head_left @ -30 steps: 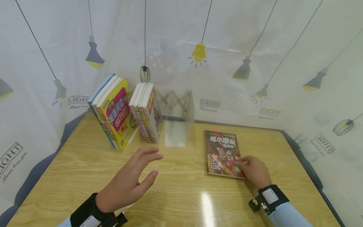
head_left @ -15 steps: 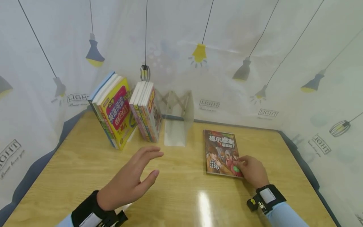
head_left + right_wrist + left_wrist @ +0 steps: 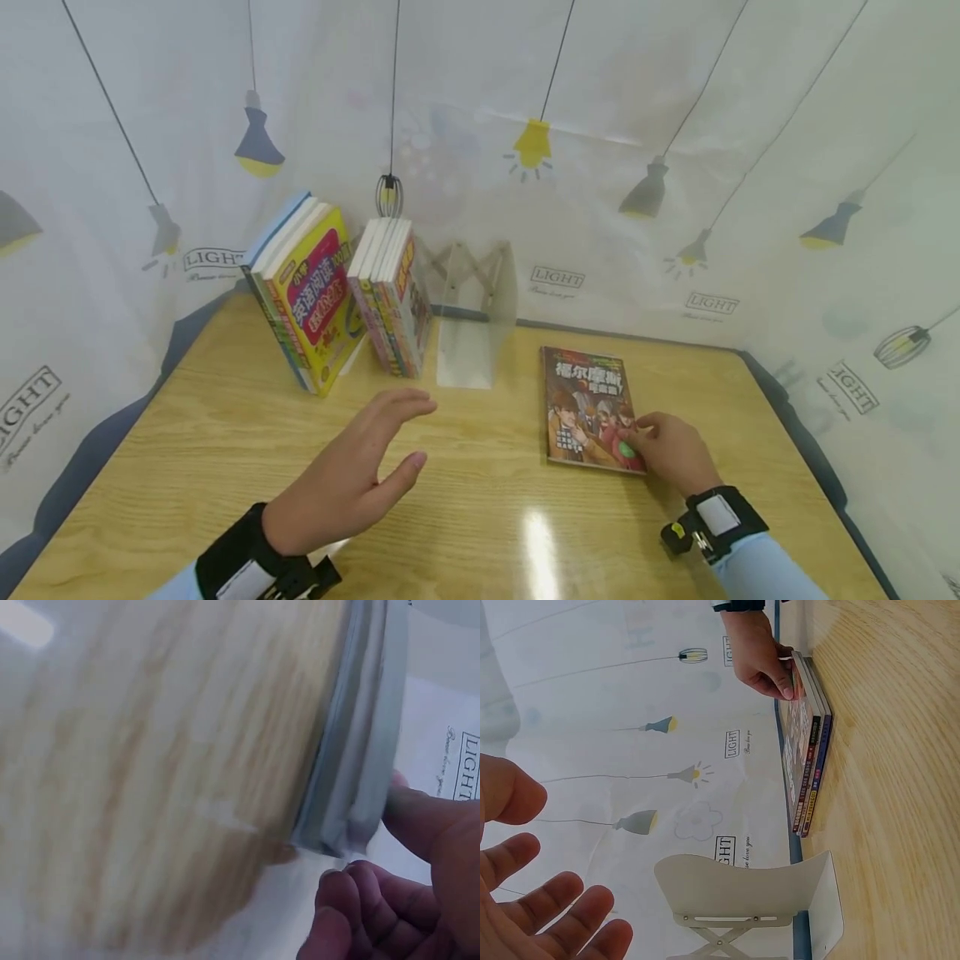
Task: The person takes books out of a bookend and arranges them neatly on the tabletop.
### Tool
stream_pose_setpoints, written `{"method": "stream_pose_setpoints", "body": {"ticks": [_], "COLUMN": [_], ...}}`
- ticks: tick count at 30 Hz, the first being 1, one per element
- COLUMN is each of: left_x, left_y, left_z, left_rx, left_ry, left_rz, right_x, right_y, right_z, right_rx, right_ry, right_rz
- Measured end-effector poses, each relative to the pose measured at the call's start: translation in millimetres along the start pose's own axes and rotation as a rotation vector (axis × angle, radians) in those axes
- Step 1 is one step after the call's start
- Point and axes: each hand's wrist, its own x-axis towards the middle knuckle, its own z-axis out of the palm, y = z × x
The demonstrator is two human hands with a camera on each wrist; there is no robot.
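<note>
Several stacked books [image 3: 588,408] lie with the cover upward on the right part of the worktop [image 3: 480,483]. The right hand [image 3: 671,454] pinches their near right corner, with its thumb upon the top cover and its other fingers curled at the corner. The left hand [image 3: 341,479] is above the worktop, well apart from the stack; its fingers are slightly bent and the thumb stands away from them. Behind, a pale bookend [image 3: 735,889] stands beside upright smaller books [image 3: 390,300], while larger books with a yellow cover [image 3: 318,296] lean at the left.
</note>
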Motion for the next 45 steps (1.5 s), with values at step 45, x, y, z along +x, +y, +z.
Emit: {"method": "stream_pose_setpoints", "body": {"ticks": [45], "left_x": [4.0], "left_y": [-12.6], "left_z": [5.1], "left_rx": [0.016], "left_ry": [-0.032], "left_rz": [-0.078], "right_x": [-66.1], "right_y": [-109.4], "right_z": [-0.1], "right_rx": [0.235], "right_ry": [0.035], "right_rz": [-0.629]}}
